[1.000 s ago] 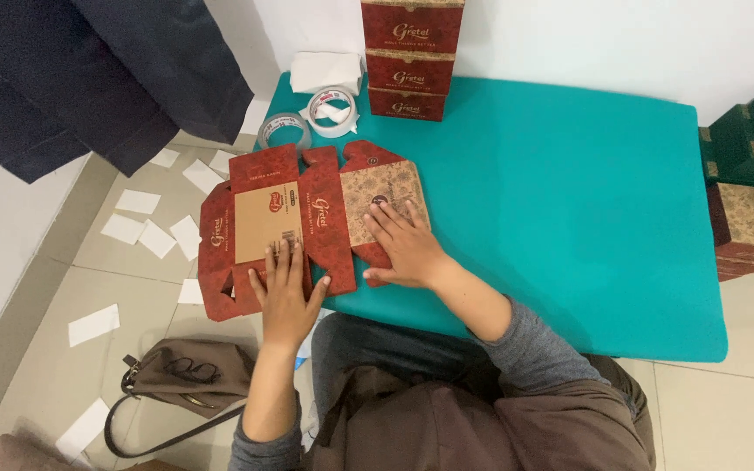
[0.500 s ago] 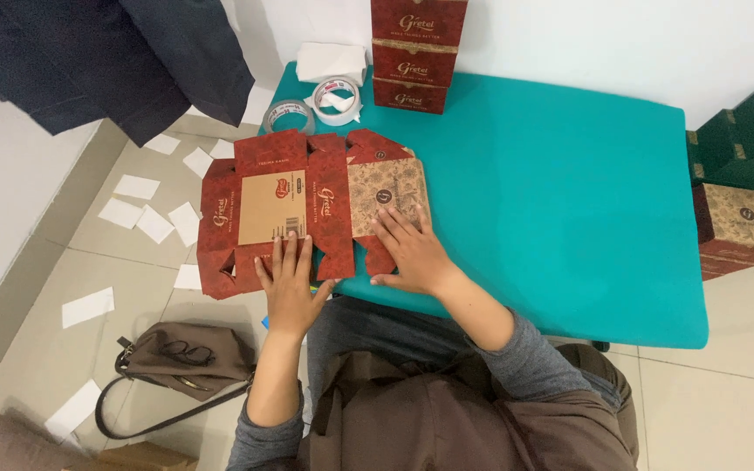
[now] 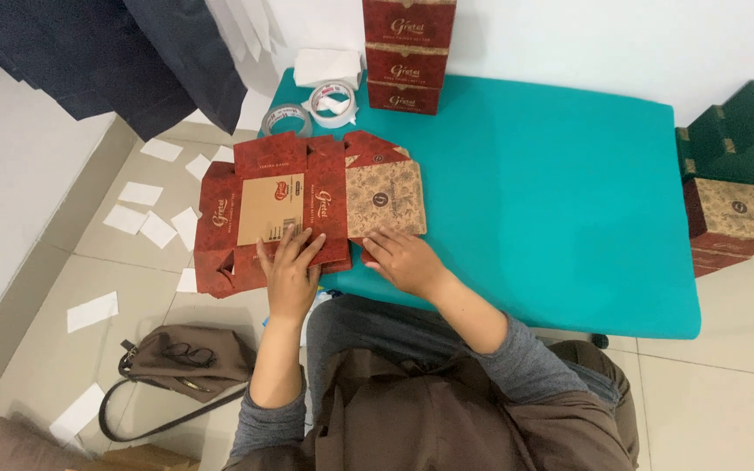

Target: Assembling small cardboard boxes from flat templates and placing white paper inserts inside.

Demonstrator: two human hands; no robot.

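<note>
At the near left corner of the teal table [image 3: 551, 192], a flattened dark red cardboard box blank [image 3: 303, 209] lies unfolded, its plain brown inner panel facing up and its left flaps hanging out past the table edge over the floor. My left hand [image 3: 291, 266] rests palm down on the blank's near red panel, fingers spread and flat, gripping nothing. My right hand [image 3: 401, 257] lies just beside it at about 3 o'clock, also flat and open, its fingertips touching the near edge of the blank's beige patterned panel [image 3: 384, 199]. Both hands press on the cardboard and neither is closed around anything.

From the blank, at about 12 o'clock, two rolls of tape sit near the table's far left corner: a clear roll [image 3: 287, 118] and a white roll with red print [image 3: 334, 100], touching or nearly so. A folded white cloth [image 3: 327, 65] lies just behind them. At about 1 o'clock a stack of finished dark red boxes [image 3: 407, 52] stands against the wall. Well apart at 3 o'clock, off the table, green and red boxes [image 3: 735, 174] are piled up.

On the tiled floor at 9 o'clock white paper slips [image 3: 146, 218] are scattered, and at 7 o'clock lies a brown handbag [image 3: 185, 366].
</note>
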